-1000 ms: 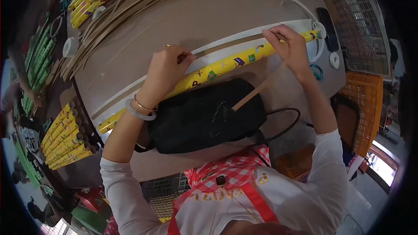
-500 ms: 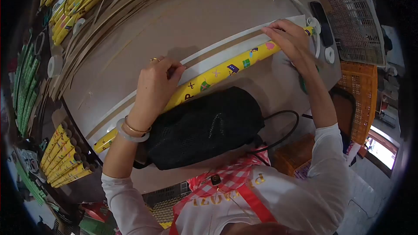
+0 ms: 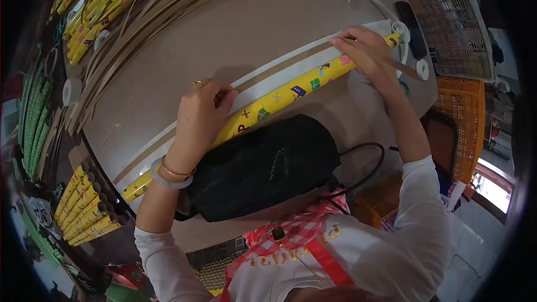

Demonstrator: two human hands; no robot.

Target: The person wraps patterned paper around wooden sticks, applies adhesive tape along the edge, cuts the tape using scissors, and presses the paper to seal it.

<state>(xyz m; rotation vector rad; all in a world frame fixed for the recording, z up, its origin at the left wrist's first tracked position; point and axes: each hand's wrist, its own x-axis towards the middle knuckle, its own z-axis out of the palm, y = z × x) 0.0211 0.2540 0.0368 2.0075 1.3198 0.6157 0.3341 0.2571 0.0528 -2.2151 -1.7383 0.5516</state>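
My left hand [image 3: 206,111], with a ring and bangles on it, has its thumb and forefinger pinched at the long brown strip [image 3: 279,65]. The strip lies along a white sheet [image 3: 258,90] beside a yellow patterned roll [image 3: 277,99]. Nearer the roll's right end, my right hand [image 3: 358,50] pinches the same strip, and a loose length of it sticks out to the right past the wrist. The roll passes by both hands and is partly hidden by my left wrist. A black bag-like object [image 3: 268,168] lies just below the roll.
Loose brown strips [image 3: 131,31] lie at the upper left, near more yellow rolls [image 3: 114,3]. Stacked yellow tubes [image 3: 84,207] stand at the lower left. White tape rolls [image 3: 422,70] and a dark oblong object [image 3: 411,29] lie right, beside a grey crate [image 3: 447,22] and an orange basket [image 3: 467,128].
The strip's loose end by my right hand hung down over the black object and now points right. The whole view has shifted slightly. Both hands stay at the strip.
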